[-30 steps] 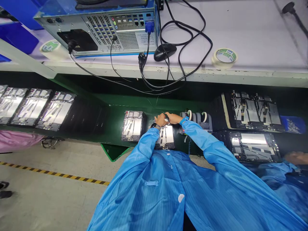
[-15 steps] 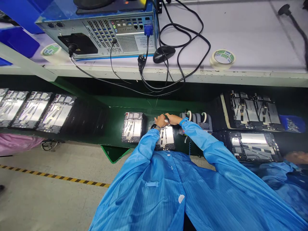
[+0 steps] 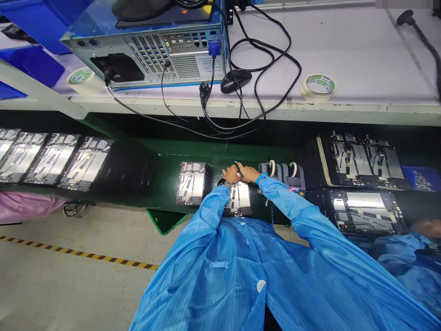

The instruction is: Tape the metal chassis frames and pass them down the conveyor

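Directly in front of me lies a flat electronic device with its silver inside exposed (image 3: 239,198), on the green bench. Over its far end my left hand (image 3: 231,174) rests with bent fingers, a dark watch at the wrist. Against it sits my right hand (image 3: 248,173), fingers closed around something thin whose light tip shows above them. The fingertips of both hands and the far end of the device are largely hidden. Close by on the left stands a stack of similar opened devices (image 3: 193,183).
Two grey tape dispensers (image 3: 293,179) stand right of my hands. More opened devices (image 3: 84,163) line the bench at far left and others (image 3: 368,211) at right. Above, a shelf carries a computer case (image 3: 186,67), black cables, a mouse (image 3: 235,81) and a tape roll (image 3: 319,86).
My view has shifted slightly. Both hands stay at the device's far end, and the right hand has turned a little, with the thin object's light tip now showing above its fingers.
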The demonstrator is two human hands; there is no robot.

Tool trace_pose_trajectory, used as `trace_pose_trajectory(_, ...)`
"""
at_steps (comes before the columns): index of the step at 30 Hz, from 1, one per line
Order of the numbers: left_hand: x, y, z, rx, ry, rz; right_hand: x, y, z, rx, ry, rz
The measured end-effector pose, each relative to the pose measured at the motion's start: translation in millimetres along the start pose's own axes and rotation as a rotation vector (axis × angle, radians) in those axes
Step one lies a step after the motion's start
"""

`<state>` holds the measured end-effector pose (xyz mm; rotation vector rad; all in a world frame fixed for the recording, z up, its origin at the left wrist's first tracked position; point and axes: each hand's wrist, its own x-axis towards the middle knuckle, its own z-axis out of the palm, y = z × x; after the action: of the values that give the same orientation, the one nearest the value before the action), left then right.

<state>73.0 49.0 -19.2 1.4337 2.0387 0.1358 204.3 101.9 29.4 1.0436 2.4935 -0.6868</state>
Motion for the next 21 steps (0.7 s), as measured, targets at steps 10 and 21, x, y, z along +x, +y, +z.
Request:
trace_pose_trajectory(10,-0.4,1.4,-2.1,-0.012,-0.004,0.008,8.1,28.0,-11.8,0.066,0.039,0.134)
trace_pose_trajectory(21,-5.0,2.3,-6.0,-0.026,-0.018,0.009,-3.2,44.6,0.1,0.113,0.096,0.081)
